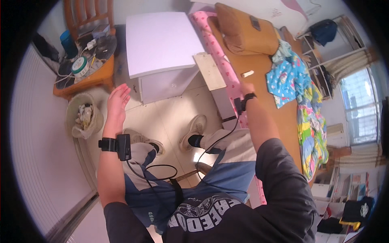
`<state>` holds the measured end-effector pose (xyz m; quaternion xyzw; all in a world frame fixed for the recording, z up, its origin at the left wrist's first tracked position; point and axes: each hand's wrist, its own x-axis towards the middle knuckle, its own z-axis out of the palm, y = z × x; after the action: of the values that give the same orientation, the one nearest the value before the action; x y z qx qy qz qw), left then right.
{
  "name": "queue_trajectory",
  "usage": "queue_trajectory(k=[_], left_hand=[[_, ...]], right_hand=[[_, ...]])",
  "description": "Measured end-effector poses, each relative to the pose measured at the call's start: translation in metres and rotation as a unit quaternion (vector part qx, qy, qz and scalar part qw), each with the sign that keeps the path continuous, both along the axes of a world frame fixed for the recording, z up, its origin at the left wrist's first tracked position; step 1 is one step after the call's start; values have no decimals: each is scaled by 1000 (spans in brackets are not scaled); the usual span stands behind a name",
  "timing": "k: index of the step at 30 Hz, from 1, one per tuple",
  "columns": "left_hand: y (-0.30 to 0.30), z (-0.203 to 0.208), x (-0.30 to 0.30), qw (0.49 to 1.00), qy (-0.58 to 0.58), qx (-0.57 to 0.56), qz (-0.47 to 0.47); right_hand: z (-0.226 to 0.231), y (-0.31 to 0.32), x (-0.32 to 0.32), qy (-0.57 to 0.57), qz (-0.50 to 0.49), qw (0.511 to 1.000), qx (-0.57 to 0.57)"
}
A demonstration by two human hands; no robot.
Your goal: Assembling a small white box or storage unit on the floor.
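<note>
My left hand (118, 101) is raised over the floor beside a white bedside cabinet (166, 44), its fingers stretched out and nothing in it. Over the edge of a bed with a brown mat (279, 125), my right hand (247, 88) is small and blurred, so its fingers do not show clearly. Just beyond it is a short cream-coloured stick-like piece (247, 73); whether the hand touches it I cannot tell. A flat cream board (210, 72) lies between the cabinet and the pink heart-patterned bed edge (221, 52).
On the left, a wooden chair (106, 73) bears a green-lidded tub (80, 65), a blue bottle (68, 42) and cables. Below it stands a waste bin (73, 115) with rubbish. The bed holds a brown cushion (243, 32), blue patterned cloth (288, 79) and a colourful blanket (312, 133).
</note>
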<state>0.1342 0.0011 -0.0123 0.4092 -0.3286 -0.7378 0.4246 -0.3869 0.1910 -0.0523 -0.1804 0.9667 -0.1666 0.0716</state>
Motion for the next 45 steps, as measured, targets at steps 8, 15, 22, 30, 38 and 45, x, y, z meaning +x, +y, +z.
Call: queue_trajectory(k=[8,15,22,30,38,45], left_hand=[[14,12,-45,998,-54,16,-22],[20,10,-74,995,-56,-25,-85],[54,-9,-87,942,-196,-51,-267],[82,-43,-75,776,-427,-210,-414],[77,-56,-58,851,-338,-210,-343],[65,-45,-55,923,-244,-184,-232]], right_hand=[[12,-22,-46,149,-133,979,-42],[33,-25,-42,-83,-54,987,-124],[9,17,16,-352,-76,838,-411],[-47,14,197,-496,-57,828,-256],[9,-23,318,-655,143,726,-154],[19,-49,360,-658,189,703,-193]])
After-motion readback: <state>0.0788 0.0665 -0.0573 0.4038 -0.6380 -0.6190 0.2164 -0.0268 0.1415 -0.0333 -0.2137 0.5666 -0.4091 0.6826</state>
